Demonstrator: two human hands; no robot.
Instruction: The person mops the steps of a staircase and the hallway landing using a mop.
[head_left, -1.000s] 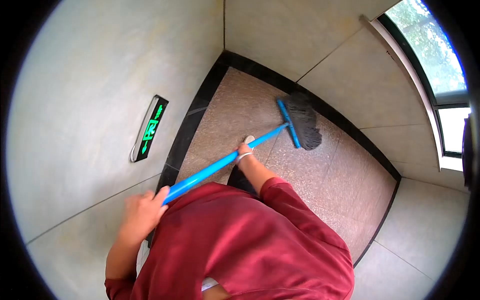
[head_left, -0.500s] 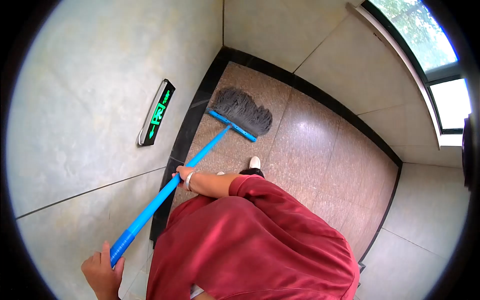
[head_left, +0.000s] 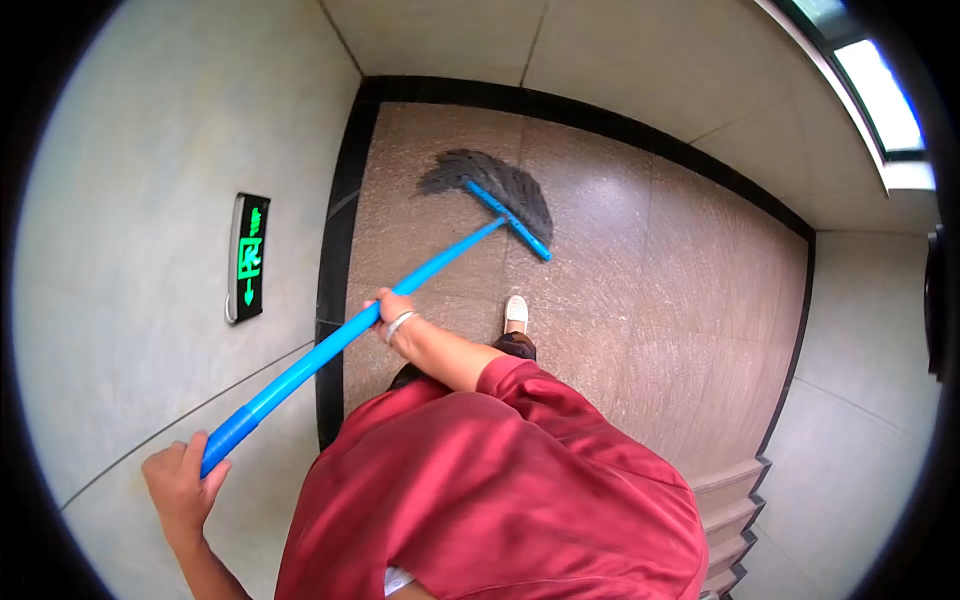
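Note:
A blue mop handle (head_left: 318,360) runs diagonally from the lower left up to a grey mop head (head_left: 505,185), which lies spread on the brown floor (head_left: 600,290). My left hand (head_left: 185,478) is wrapped round the darker blue grip at the handle's top end. Farther down the pole, my right hand (head_left: 392,312), with a silver bracelet at the wrist, is closed round the handle. One white shoe (head_left: 516,314) shows on the floor below the mop head.
Pale walls with a black skirting (head_left: 600,121) border the floor. A green exit sign (head_left: 248,258) is on the left wall. Steps (head_left: 730,515) descend at the lower right. A window (head_left: 880,98) is at the upper right.
The mop head has swung from the right to the left, then slightly right again, its strands now fanned out. Both hands moved left with the handle. The view has shifted and steps have appeared.

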